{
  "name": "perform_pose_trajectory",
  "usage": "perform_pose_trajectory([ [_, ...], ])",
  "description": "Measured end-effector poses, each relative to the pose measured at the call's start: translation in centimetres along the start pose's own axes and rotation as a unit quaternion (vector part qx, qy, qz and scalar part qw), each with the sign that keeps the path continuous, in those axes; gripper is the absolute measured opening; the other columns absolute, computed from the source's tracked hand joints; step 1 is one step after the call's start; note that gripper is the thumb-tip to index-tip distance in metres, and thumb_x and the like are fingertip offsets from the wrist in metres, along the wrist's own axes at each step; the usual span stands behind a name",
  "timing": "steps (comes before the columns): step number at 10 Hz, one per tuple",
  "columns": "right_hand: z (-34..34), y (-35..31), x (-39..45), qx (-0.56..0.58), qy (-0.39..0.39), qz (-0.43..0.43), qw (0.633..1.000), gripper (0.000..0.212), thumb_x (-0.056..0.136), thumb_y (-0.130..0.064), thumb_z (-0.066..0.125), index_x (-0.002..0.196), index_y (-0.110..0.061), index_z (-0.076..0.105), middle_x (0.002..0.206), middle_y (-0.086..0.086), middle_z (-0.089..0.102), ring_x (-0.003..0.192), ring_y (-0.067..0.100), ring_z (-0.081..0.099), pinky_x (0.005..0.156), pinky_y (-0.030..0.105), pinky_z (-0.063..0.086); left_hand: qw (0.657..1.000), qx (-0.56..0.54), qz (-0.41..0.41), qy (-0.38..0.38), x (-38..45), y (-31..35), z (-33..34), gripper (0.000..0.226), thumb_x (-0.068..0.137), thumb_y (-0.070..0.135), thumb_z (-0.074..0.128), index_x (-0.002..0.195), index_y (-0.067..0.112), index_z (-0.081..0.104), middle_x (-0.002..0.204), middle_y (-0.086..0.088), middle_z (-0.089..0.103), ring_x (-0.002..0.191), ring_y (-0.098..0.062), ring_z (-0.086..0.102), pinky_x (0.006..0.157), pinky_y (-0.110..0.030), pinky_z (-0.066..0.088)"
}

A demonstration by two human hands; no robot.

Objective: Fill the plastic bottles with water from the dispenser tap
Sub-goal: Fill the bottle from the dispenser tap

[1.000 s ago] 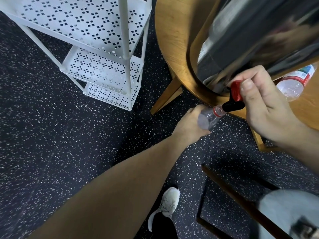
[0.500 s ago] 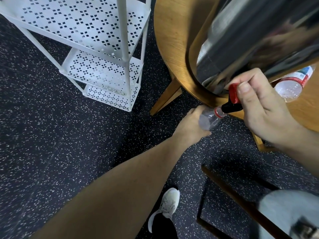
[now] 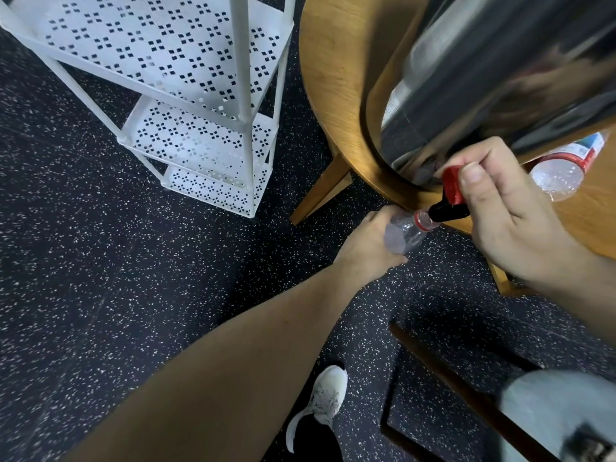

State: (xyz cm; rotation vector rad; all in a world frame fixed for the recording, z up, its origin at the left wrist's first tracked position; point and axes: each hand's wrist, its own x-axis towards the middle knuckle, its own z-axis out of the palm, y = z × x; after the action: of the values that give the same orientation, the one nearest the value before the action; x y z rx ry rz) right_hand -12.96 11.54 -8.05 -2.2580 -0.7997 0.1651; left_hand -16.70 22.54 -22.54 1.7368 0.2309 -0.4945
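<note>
Left hand [image 3: 368,240]: fingers curled round clear plastic bottle [image 3: 405,235], gripping its body from the far side; fingertips hidden behind the bottle. Bottle held below the table edge, over the floor, tilted, red-ringed neck touching or just under the black tap spout [image 3: 448,210].

Right hand [image 3: 510,225]: thumb [image 3: 475,185] pressed against the red tap lever [image 3: 451,185], other fingers bent over the tap from above; how tightly they close cannot be told.

Shiny metal cylindrical water dispenser [image 3: 493,71]: standing on round wooden table [image 3: 336,68], close to the rim, tap overhanging the edge.

Second clear plastic bottle with red-and-blue label [image 3: 563,168]: lying on its side on the table, just beside the right hand.

White perforated metal shelf rack [image 3: 186,105]: on dark speckled floor [image 3: 100,278], near the table, a narrow strip of floor between.

White sneaker [image 3: 325,400]: on the floor below the left forearm, open floor to its left.
</note>
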Motion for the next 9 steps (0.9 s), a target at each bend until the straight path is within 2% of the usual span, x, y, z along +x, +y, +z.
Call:
perform_pose_trajectory([
  [1, -0.02, -0.13, 0.03, 0.001, -0.001, 0.000, 1.000, 0.037, 0.101, -0.032, 0.034, 0.097, 0.002, 0.049, 0.074, 0.003, 0.048, 0.070, 0.012, 0.047, 0.065, 0.013, 0.038, 1.000, 0.000, 0.002, 0.000, -0.04, 0.04, -0.01, 0.080, 0.075, 0.013, 0.086, 0.140, 0.029, 0.042, 0.140, 0.001, 0.049, 0.127, -0.019, 0.051, 0.108, -0.038, 0.039],
  [4, -0.20, -0.12, 0.12, -0.004, -0.009, 0.001, 1.000, 0.037, 0.101, -0.035, 0.034, 0.097, -0.002, 0.049, 0.075, 0.000, 0.049, 0.071, 0.014, 0.052, 0.064, 0.017, 0.040, 1.000, 0.009, 0.003, 0.001, -0.02, 0.09, -0.15, 0.080, 0.074, 0.013, 0.086, 0.140, 0.028, 0.043, 0.139, 0.000, 0.049, 0.127, -0.020, 0.051, 0.111, -0.046, 0.042],
  [5, -0.09, -0.22, 0.13, -0.013, -0.008, -0.008, 1.000, 0.036, 0.101, -0.031, 0.034, 0.096, 0.002, 0.049, 0.075, 0.002, 0.050, 0.071, 0.011, 0.049, 0.065, 0.011, 0.038, 1.000, 0.011, 0.002, 0.001, 0.02, 0.13, -0.12, 0.080, 0.073, 0.013, 0.086, 0.139, 0.028, 0.043, 0.139, 0.001, 0.049, 0.127, -0.020, 0.051, 0.111, -0.046, 0.042],
  [6, -0.06, -0.16, 0.17, -0.016, -0.010, -0.014, 1.000, 0.036, 0.101, -0.029, 0.035, 0.097, 0.004, 0.049, 0.073, 0.002, 0.046, 0.070, 0.011, 0.047, 0.064, 0.011, 0.038, 1.000, 0.013, 0.001, 0.000, 0.02, 0.14, -0.11, 0.080, 0.074, 0.014, 0.086, 0.139, 0.028, 0.043, 0.139, 0.001, 0.049, 0.127, -0.020, 0.051, 0.110, -0.046, 0.042],
  [8, -0.23, -0.10, 0.12, -0.009, -0.019, -0.001, 1.000, 0.036, 0.100, -0.037, 0.035, 0.099, -0.003, 0.049, 0.077, -0.002, 0.051, 0.069, 0.021, 0.052, 0.062, 0.026, 0.042, 1.000, 0.016, 0.003, 0.000, 0.04, 0.13, -0.13, 0.079, 0.074, 0.014, 0.086, 0.139, 0.028, 0.043, 0.139, 0.001, 0.049, 0.126, -0.019, 0.051, 0.111, -0.046, 0.042],
  [9, -0.23, -0.31, 0.12, -0.009, -0.019, 0.001, 1.000, 0.036, 0.100, -0.035, 0.035, 0.099, -0.002, 0.049, 0.075, 0.002, 0.050, 0.069, 0.020, 0.051, 0.063, 0.024, 0.040, 1.000, 0.020, 0.004, 0.002, 0.07, 0.02, -0.15, 0.080, 0.074, 0.015, 0.086, 0.139, 0.028, 0.043, 0.138, 0.001, 0.050, 0.125, -0.020, 0.052, 0.110, -0.045, 0.043],
])
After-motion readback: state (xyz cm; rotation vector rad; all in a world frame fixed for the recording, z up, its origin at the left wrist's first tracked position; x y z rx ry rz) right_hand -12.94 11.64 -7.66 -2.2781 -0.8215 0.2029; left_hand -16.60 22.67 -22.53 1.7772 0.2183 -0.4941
